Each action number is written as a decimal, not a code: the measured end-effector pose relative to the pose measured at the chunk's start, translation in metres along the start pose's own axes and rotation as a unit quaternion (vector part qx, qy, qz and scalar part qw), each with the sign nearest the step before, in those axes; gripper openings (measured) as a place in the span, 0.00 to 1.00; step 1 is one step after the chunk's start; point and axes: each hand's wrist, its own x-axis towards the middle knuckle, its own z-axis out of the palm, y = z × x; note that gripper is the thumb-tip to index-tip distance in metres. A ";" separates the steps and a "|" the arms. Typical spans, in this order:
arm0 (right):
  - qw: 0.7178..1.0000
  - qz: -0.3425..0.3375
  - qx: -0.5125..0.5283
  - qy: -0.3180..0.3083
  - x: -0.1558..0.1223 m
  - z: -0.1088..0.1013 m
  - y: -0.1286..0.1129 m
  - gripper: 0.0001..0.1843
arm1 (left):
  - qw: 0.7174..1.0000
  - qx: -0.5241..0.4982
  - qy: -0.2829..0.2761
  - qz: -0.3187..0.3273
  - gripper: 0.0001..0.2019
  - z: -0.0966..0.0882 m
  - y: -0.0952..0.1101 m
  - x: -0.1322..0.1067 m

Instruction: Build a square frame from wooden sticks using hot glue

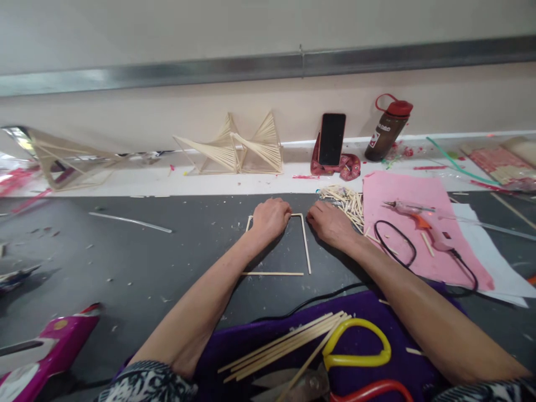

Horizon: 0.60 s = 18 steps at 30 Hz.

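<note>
A square frame of thin wooden sticks (307, 251) lies flat on the dark floor in front of me. My left hand (270, 218) rests curled on the frame's far side, fingers closed down over the top stick. My right hand (329, 220) is curled at the frame's far right corner, fingers pressed together on the stick's end. What the fingertips pinch is hidden under the knuckles.
A pile of short sticks (345, 199) lies right of my hands, beside a pink sheet (402, 190) with a glue gun (419, 220) and its black cord. Long sticks (285, 346) and yellow-handled scissors (355, 346) lie on purple cloth near me. Stick models (234, 148), a phone (332, 139) and a bottle (387, 128) stand by the wall.
</note>
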 end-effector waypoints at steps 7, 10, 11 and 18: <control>0.985 0.114 0.090 0.097 -0.010 -0.013 0.015 0.08 | 1.000 0.007 -0.002 -0.008 0.14 0.000 -0.001 0.001; 0.951 0.167 0.209 0.153 -0.010 -0.016 0.018 0.07 | 1.000 0.006 0.004 -0.003 0.14 0.000 -0.003 0.001; 0.942 0.174 0.239 0.156 -0.010 -0.016 0.019 0.07 | 1.000 0.006 0.006 -0.002 0.14 -0.001 -0.004 0.001; 0.983 0.084 0.123 0.105 -0.009 -0.006 0.017 0.09 | 0.999 -0.015 0.042 -0.003 0.14 -0.006 -0.008 0.001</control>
